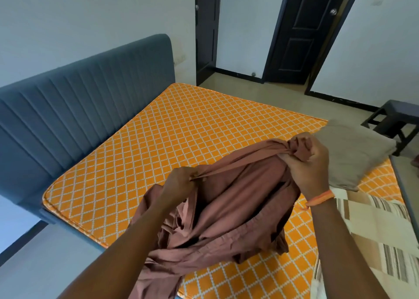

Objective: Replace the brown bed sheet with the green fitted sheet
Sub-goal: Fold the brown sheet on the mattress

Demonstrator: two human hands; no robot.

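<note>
The brown sheet (229,210) is off the bare mattress (172,140), bunched over its near edge. The left hand (179,185) pinches a stretched hem; the right hand (310,162) grips a gathered wad. Next, I reckon, set it aside and fetch the green sheet, not in sight.

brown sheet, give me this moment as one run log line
stage: stripping | brown cotton bed sheet: bunched, off orange quilted mattress | left hand: pinches edge | right hand: grips gathered end | green sheet: not seen

Sheet (226,212) on mattress (181,128), pillow (353,158) rt
</note>
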